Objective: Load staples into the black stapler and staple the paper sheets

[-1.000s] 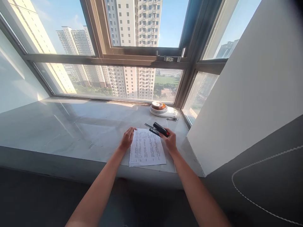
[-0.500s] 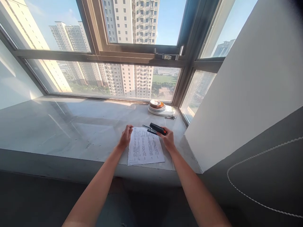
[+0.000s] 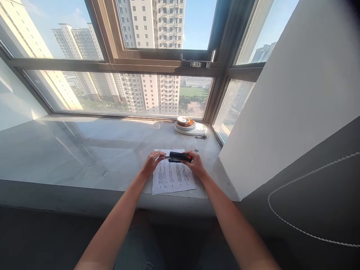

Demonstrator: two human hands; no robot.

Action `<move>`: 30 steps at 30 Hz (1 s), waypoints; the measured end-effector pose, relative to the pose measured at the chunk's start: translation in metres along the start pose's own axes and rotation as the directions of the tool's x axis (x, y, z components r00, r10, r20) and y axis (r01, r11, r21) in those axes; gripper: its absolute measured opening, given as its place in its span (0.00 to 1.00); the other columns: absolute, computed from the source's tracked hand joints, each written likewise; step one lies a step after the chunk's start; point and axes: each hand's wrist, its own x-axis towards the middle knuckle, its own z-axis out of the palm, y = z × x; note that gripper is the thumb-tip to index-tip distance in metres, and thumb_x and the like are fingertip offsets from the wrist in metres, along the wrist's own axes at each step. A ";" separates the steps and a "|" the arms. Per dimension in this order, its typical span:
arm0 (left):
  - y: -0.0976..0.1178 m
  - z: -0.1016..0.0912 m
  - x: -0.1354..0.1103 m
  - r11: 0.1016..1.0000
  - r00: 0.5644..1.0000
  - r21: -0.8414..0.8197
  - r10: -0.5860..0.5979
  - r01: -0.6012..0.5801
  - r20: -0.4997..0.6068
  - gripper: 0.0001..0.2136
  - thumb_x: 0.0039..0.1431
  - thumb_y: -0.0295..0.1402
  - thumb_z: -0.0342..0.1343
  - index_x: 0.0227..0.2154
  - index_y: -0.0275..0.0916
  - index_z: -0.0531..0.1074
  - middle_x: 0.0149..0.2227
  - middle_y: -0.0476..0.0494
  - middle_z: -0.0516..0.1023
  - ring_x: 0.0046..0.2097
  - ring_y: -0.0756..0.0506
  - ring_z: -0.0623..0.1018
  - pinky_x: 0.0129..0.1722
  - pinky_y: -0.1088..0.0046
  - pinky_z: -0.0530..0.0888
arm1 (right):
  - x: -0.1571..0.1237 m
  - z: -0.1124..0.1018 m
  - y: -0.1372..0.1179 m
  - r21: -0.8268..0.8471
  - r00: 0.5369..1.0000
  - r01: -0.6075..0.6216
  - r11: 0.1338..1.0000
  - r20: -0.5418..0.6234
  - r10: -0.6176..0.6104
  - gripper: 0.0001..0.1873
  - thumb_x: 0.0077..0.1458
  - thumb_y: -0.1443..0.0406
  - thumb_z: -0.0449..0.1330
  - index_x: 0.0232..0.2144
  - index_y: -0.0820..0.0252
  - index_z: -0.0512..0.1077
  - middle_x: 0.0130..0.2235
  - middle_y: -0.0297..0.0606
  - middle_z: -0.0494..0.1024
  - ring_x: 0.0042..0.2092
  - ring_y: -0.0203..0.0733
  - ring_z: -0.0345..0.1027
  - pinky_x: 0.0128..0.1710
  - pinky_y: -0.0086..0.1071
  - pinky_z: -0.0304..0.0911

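A black stapler [image 3: 177, 156] with an orange-red patch lies level just above the printed sheets [image 3: 173, 178]. My right hand [image 3: 194, 162] is closed around its right end. At the other end a thin metal part sticks out, and the fingers of my left hand [image 3: 152, 162] are pinched on it. Beneath both hands the sheets rest on the pale stone windowsill [image 3: 120, 165], their upper edge partly covered by the stapler and fingers. Just beyond my right hand lies a small grey piece [image 3: 197, 150], too small to name.
A stack of round plate-like pieces [image 3: 185, 125] stands by the window corner, with a bunch of keys [image 3: 201, 137] in front. The window frame [image 3: 140, 67] bounds the sill behind; a white wall [image 3: 270, 123] rises at right. A beaded cord [image 3: 270, 198] hangs there.
My left hand has moved right from the sheets' left edge and taken hold of the stapler's metal end. The stapler has shifted slightly left and turned level. The small grey piece now shows.
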 end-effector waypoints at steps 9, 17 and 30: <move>0.001 0.007 0.001 0.999 0.999 0.029 -0.043 0.042 0.030 0.10 0.68 0.41 0.54 0.41 0.44 0.78 0.42 0.45 0.83 0.45 0.42 0.80 0.51 0.62 0.72 | -0.002 0.001 -0.008 -0.007 0.999 0.019 1.000 0.029 -0.018 0.21 0.51 0.53 0.71 0.45 0.54 0.80 0.39 0.37 0.77 0.39 0.44 0.71 0.43 0.37 0.66; 0.002 0.007 0.000 1.000 1.000 -0.021 -0.024 0.023 -0.009 0.13 0.67 0.45 0.56 0.42 0.44 0.80 0.42 0.44 0.84 0.45 0.42 0.81 0.48 0.63 0.76 | -0.004 0.000 -0.014 0.073 1.000 0.013 0.997 0.021 -0.014 0.21 0.51 0.53 0.71 0.45 0.54 0.79 0.41 0.37 0.76 0.40 0.44 0.71 0.43 0.37 0.68; 0.011 0.006 -0.001 0.995 0.998 -0.080 -0.065 0.065 -0.002 0.13 0.64 0.44 0.59 0.43 0.45 0.82 0.43 0.43 0.85 0.46 0.40 0.82 0.51 0.59 0.77 | -0.004 -0.003 -0.017 0.105 1.000 0.000 0.994 -0.011 0.002 0.21 0.49 0.52 0.72 0.43 0.54 0.80 0.40 0.37 0.76 0.40 0.44 0.71 0.44 0.37 0.68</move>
